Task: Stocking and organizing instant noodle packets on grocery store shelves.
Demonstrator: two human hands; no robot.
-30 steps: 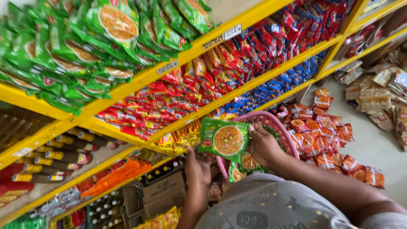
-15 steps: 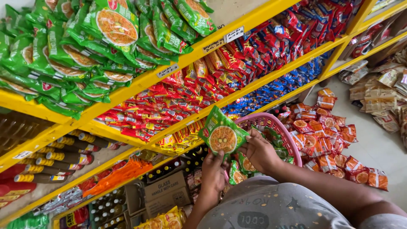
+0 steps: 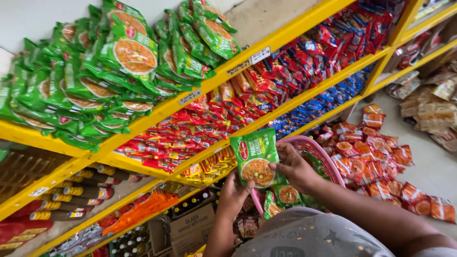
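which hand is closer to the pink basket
Right. The right hand grips the green noodle packet's side directly over the pink basket, against its rim. The left hand supports the packet from below, left of the basket.

Pink basket mostly hidden behind right hand.

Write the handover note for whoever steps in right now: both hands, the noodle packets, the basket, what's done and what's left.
Left hand: under the green noodle packet, fingers at its lower edge.
Right hand: grips the same packet's right side, above the pink basket.
More green packets lie in the basket; a big stack fills the top yellow shelf.
Done: one packet lifted clear of the basket.
Left: that packet is not on the shelf; several remain in the basket.
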